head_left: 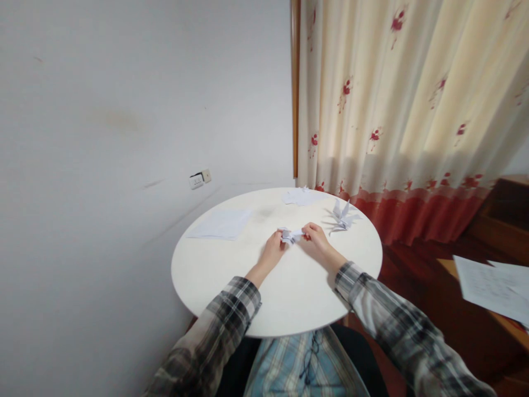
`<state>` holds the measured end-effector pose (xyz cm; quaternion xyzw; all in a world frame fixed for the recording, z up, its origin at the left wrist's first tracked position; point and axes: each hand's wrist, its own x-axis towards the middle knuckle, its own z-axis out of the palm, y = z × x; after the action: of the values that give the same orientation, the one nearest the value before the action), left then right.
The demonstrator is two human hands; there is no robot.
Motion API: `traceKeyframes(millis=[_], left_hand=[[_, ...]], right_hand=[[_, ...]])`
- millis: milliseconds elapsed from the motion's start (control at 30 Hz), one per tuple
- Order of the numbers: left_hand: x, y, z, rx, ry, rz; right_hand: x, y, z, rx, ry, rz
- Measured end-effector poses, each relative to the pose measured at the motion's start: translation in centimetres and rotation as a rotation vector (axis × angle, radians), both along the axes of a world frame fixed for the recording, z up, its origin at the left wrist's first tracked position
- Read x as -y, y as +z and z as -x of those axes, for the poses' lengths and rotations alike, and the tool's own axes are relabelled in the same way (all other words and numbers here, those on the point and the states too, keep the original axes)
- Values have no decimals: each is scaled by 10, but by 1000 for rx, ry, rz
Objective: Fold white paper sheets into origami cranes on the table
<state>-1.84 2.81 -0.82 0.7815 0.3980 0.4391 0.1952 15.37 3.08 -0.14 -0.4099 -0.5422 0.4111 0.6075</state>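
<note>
A small, partly folded piece of white paper (291, 236) lies just above the middle of the round white table (231, 286). My left hand (274, 247) pinches its left end and my right hand (316, 237) pinches its right end, fingers closed on both. A finished folded paper crane (342, 217) stands to the right of my right hand. Both forearms, in plaid sleeves, rest across the table's near half.
A flat stack of white sheets (221, 224) lies at the table's left. More crumpled or folded paper (301, 196) sits at the far edge. A flowered curtain (409, 110) hangs behind. Printed sheets (491, 286) lie on a wooden surface at right. A wall socket (200, 178) is at left.
</note>
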Motion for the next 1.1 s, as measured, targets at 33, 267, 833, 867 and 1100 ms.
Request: traceKeyframes(millis=[33, 267, 833, 867, 1100], left_hand=[[0, 0, 0, -18, 3, -11], [-4, -4, 1, -7, -14, -33], [-5, -5, 2, -63, 10, 20], [-5, -4, 2, -75, 16, 19], [-2, -1, 1, -70, 33, 11]], right_hand=[[0, 0, 0, -2, 0, -2], [1, 2, 1, -21, 27, 9], [5, 5, 3, -129, 109, 15], [6, 5, 3, -124, 109, 10], [8, 6, 3, -93, 108, -2]])
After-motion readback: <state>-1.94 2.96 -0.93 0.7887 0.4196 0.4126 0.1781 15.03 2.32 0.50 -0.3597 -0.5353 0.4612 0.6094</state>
